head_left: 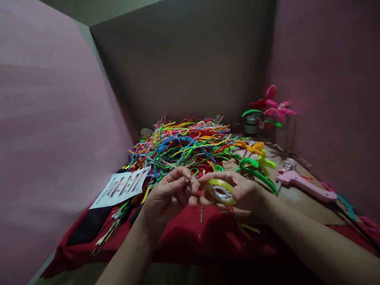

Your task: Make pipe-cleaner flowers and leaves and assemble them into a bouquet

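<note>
My right hand [247, 192] is closed around a roll of yellow tape [222, 183] with a white core, gripping it by its edge. Close beside it, the fingers of my left hand [169, 192] are pinched together. Whatever lies between those fingertips is too small to make out. Both hands are above the red cloth [190, 233], their fingertips nearly meeting. Just beyond them spreads a big heap of colourful pipe cleaners [184, 144].
A pink hot glue gun [305, 185] lies on a cardboard sheet [291, 196] at right, near orange and green pipe-cleaner pieces [252, 162]. Pink pipe-cleaner flowers [277, 109] stand behind. Left are a printed sheet [121, 188] and a dark flat object [89, 225].
</note>
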